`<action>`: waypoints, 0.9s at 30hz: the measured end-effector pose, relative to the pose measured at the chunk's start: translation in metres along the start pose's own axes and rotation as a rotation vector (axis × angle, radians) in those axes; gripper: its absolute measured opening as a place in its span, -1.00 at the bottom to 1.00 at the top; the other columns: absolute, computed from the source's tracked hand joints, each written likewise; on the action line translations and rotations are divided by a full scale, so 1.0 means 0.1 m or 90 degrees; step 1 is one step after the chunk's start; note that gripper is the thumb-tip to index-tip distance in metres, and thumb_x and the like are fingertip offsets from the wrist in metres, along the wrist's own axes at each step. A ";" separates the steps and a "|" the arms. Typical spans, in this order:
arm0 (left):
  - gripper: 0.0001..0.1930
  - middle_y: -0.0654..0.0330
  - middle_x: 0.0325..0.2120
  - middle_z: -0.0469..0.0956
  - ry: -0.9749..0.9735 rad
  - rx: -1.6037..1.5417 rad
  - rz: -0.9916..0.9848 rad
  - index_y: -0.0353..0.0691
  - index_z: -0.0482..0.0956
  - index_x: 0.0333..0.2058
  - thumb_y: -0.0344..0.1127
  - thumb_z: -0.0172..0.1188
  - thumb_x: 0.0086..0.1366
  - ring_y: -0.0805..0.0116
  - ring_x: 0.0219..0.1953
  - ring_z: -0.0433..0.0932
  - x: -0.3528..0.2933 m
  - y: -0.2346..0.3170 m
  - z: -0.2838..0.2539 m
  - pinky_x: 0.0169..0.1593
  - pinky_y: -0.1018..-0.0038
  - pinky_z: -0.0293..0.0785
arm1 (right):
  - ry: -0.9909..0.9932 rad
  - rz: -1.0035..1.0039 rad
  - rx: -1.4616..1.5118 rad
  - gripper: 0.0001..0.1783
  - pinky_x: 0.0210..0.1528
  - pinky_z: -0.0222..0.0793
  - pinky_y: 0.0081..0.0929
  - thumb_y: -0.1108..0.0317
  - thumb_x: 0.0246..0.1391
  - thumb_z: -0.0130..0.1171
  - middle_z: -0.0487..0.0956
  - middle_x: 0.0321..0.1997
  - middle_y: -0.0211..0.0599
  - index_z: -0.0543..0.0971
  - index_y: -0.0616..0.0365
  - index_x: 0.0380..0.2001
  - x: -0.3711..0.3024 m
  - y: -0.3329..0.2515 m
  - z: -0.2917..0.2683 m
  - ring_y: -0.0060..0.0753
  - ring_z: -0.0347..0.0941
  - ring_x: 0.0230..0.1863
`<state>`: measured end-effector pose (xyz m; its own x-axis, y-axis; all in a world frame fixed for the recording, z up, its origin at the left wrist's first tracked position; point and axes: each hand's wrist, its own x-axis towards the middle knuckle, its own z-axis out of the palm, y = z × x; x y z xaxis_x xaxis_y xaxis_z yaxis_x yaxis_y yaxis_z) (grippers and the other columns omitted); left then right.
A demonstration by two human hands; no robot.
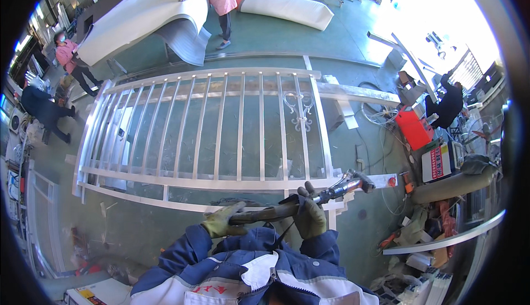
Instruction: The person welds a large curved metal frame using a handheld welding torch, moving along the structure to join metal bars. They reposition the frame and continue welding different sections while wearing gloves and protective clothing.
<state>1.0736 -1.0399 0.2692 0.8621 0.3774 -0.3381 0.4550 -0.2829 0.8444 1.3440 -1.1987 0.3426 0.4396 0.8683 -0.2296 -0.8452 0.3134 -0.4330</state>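
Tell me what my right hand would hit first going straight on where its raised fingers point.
Probably the near rail of the pale metal railing, just beyond the fingertips of your right hand in the picture; depth is unclear, so it might pass above.

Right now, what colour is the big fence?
The fence is silvery; it shows best in the head view.

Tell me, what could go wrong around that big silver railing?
The long dark object held in the left grip and right grip might bump the metal railing panel, which lies just ahead, and scratch it. Also, someone might trip on the loose cables beyond the panel's right end.
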 end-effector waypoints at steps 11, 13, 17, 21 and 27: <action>-0.21 -0.04 0.04 0.53 -0.052 -0.232 -0.198 -0.20 0.32 0.26 -0.01 0.45 0.14 0.17 -0.07 0.62 0.03 -1.71 0.41 0.06 0.32 0.53 | 0.011 -0.148 -0.228 -0.32 0.00 0.52 -0.14 0.29 0.13 0.36 0.52 -0.03 -0.34 0.30 0.11 0.26 0.55 0.11 0.85 -0.23 0.51 -0.08; -0.29 -0.02 -0.01 0.57 -0.032 -0.209 -0.179 -0.20 0.37 0.21 -0.03 0.42 0.18 0.19 -0.11 0.63 -0.05 -1.60 0.26 0.02 0.33 0.54 | 0.008 -0.164 -0.251 -0.32 0.01 0.48 -0.21 0.23 0.14 0.35 0.51 -0.04 -0.35 0.30 0.12 0.25 0.69 0.17 1.03 -0.28 0.50 -0.08; -0.43 0.03 -0.11 0.64 0.028 -0.195 -0.159 -0.21 0.48 0.13 -0.06 0.38 0.24 0.23 -0.19 0.66 -0.25 -1.42 0.00 -0.04 0.35 0.55 | 0.002 -0.196 -0.290 -0.44 0.07 0.41 -0.33 0.14 0.23 0.25 0.52 -0.04 -0.35 0.39 0.15 0.19 1.07 0.16 1.06 -0.38 0.48 -0.05; -0.56 0.08 -0.22 0.71 0.134 -0.261 -0.168 -0.22 0.59 0.02 -0.06 0.33 0.29 0.27 -0.25 0.68 -0.41 -1.30 -0.12 -0.10 0.37 0.55 | -0.031 -0.226 -0.289 -0.53 0.10 0.38 -0.42 0.11 0.35 0.08 0.53 -0.01 -0.31 0.45 0.17 0.18 1.47 0.16 1.28 -0.46 0.47 -0.01; -0.53 0.16 -0.42 0.68 0.296 -0.397 -0.185 -0.29 0.65 -0.14 0.08 0.20 0.36 0.38 -0.39 0.62 -0.65 -0.65 -0.60 -0.21 0.42 0.54 | 0.066 -0.334 -0.431 -0.40 0.02 0.40 -0.52 0.49 0.28 0.02 0.46 0.13 -0.14 0.18 0.26 0.36 2.35 -0.15 0.90 -0.44 0.44 0.04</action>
<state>0.9745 -0.9931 0.2618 0.4867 0.7251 -0.4872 0.3197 0.3711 0.8718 1.4328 -0.9653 0.3739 0.7754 0.6262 0.0810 -0.1769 0.3386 -0.9241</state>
